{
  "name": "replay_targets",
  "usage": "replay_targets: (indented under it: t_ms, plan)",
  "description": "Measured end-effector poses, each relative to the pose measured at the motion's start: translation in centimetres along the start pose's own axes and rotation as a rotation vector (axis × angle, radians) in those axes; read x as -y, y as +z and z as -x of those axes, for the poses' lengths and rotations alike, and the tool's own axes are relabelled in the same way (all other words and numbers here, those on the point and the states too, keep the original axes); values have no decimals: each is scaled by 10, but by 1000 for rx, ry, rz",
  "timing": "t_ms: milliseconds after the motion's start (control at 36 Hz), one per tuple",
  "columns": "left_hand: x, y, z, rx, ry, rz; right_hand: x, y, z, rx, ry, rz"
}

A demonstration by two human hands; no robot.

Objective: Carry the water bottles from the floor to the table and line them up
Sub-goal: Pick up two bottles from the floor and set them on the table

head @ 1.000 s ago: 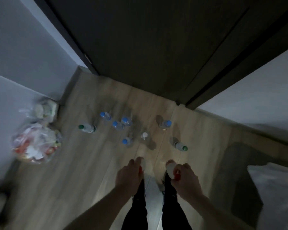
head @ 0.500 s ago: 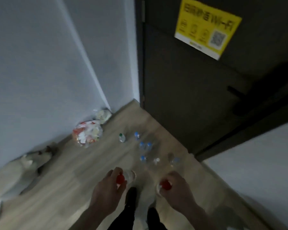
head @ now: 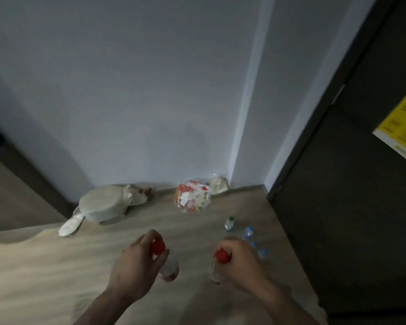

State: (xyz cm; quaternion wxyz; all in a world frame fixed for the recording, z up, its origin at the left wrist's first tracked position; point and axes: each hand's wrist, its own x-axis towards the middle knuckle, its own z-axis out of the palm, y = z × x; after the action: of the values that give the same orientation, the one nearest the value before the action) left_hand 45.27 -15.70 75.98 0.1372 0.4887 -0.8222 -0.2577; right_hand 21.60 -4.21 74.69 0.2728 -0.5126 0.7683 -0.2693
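Two red-capped bottles lifted, more waiting on the floor.

The left hand (head: 136, 266) pinches one red-capped bottle (head: 168, 266) by its neck and the right hand (head: 240, 263) another (head: 217, 268), likely for an easy carry; each grip curls, knuckles up. Other bottles (head: 249, 233) stand by the door (head: 338, 207); no bench shows.

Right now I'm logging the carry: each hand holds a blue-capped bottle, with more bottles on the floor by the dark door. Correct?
Not quite: the head view shows red caps on the bottle in the left hand and the one in the right hand. The blue caps are on the floor bottles near the dark door.
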Motion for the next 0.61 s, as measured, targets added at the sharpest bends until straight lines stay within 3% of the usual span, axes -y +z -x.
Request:
replay_targets:
  t_ms: [361,611]
  plan:
    - [161,-142,-8,-92,25,-16,173,125,-84,30,-130,6]
    - [273,-225,-16,-185,-141,4,291,201,-150,175,-257,69]
